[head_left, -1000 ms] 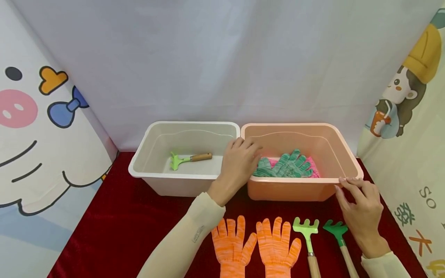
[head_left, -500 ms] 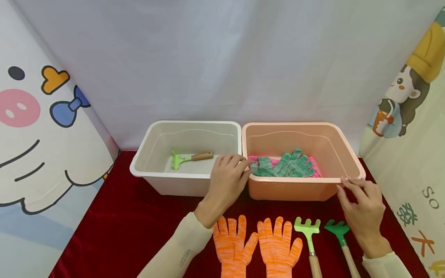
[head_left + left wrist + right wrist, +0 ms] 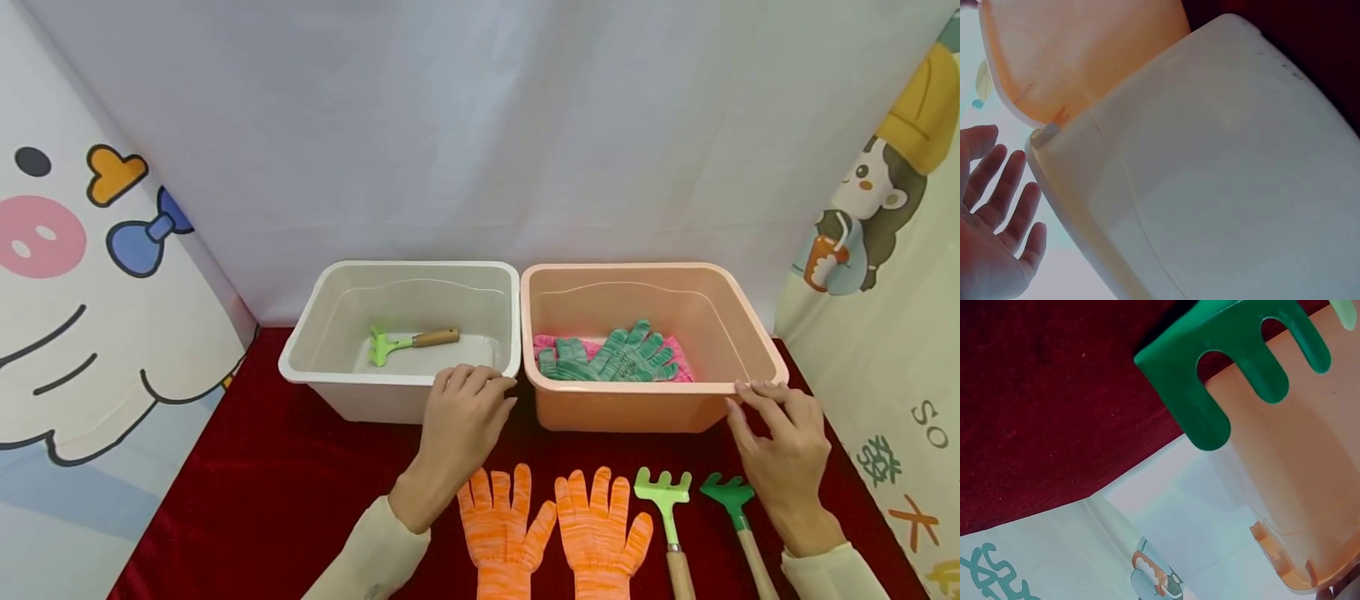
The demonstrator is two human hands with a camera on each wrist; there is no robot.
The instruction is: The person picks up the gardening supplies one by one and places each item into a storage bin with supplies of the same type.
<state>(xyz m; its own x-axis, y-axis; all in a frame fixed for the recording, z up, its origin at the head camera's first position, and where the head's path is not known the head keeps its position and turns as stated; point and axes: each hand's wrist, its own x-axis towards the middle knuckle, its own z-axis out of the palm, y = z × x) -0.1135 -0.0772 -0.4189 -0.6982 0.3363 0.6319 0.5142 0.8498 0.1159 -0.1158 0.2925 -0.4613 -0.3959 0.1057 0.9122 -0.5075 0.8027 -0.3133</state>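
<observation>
In the head view my left hand (image 3: 467,417) is held in front of the white plastic bin (image 3: 315,377), near its right front corner, fingers loosely bent. The left wrist view shows that hand's fingers (image 3: 1007,187) spread and holding nothing, beside the bin's rim. Inside the white bin lies a light-green hand rake (image 3: 408,342) with a wooden handle. My right hand (image 3: 783,446) grips the front right corner of the peach bin (image 3: 622,408), fingertips over the rim and thumb against the outside. Green knit gloves (image 3: 626,358) lie in that bin on something pink (image 3: 678,362).
A pair of orange gloves (image 3: 502,533) (image 3: 600,533) lies flat on the red cloth (image 3: 300,483) in front. To their right are a light-green rake (image 3: 663,500) and a dark-green rake (image 3: 729,500). A pale curtain (image 3: 450,125) hangs behind the bins.
My left hand has drawn back from over the peach bin's left edge, moving left and toward me to the front of the white bin. The right hand stays on the peach bin's corner.
</observation>
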